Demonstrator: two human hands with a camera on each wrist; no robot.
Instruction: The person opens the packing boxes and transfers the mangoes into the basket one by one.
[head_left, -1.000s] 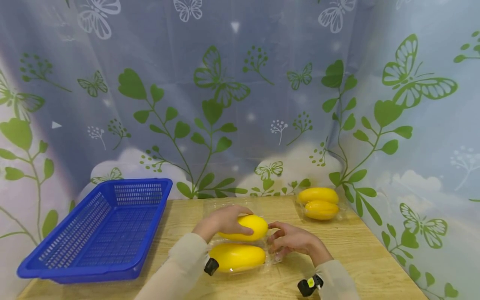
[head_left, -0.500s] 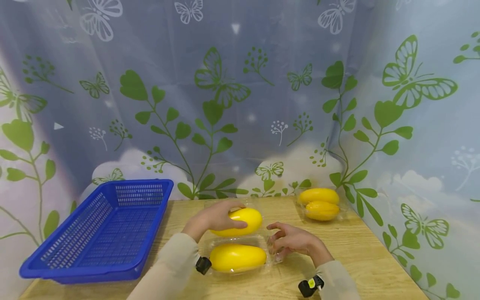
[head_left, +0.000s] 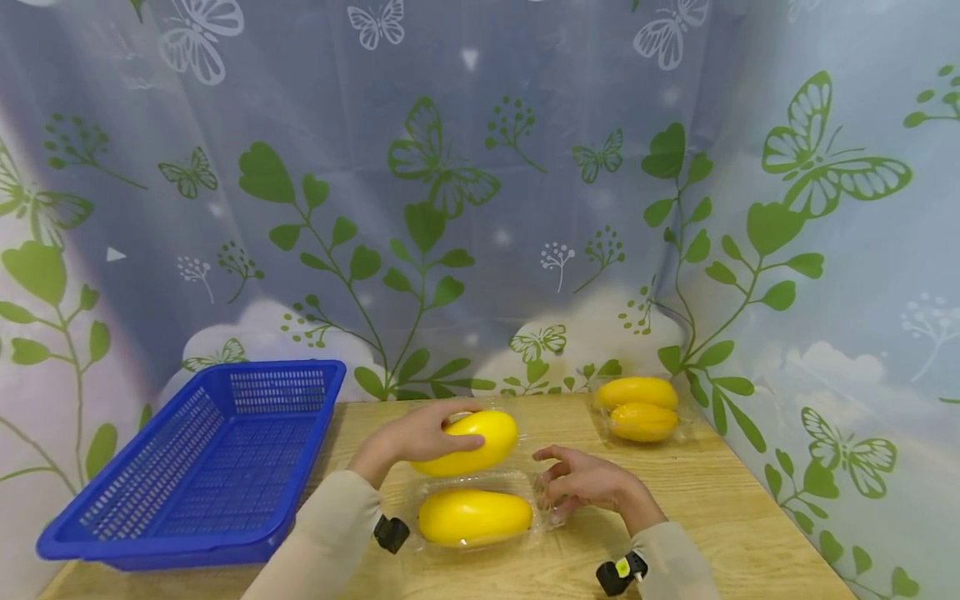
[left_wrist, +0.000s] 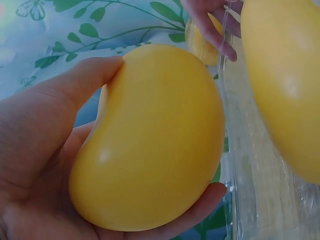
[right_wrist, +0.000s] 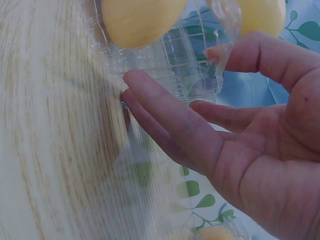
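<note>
A smooth yellow mango (head_left: pixel 491 433) sits in my left hand (head_left: pixel 431 435), the thumb on its near side and the fingers wrapped under it, as the left wrist view shows. It hangs over the back part of an opened clear plastic clamshell box (head_left: pixel 420 546). A second mango (head_left: pixel 474 517) lies in the box's near half. My right hand (head_left: pixel 588 482) holds the box's right end, with a fingertip against the thin clear rim and other fingers spread along the wall in the right wrist view.
A blue plastic basket (head_left: pixel 300 467) with perforated sides stands on the left of the wooden table (head_left: pixel 690 517). At the back right, two yellow mangoes (head_left: pixel 643 422) sit in another clear box. A patterned curtain (head_left: pixel 502 275) hangs right behind the table.
My left hand has raised the mango out of the box's back half and drawn it leftward, tilting it. The right hand stays at the box's end.
</note>
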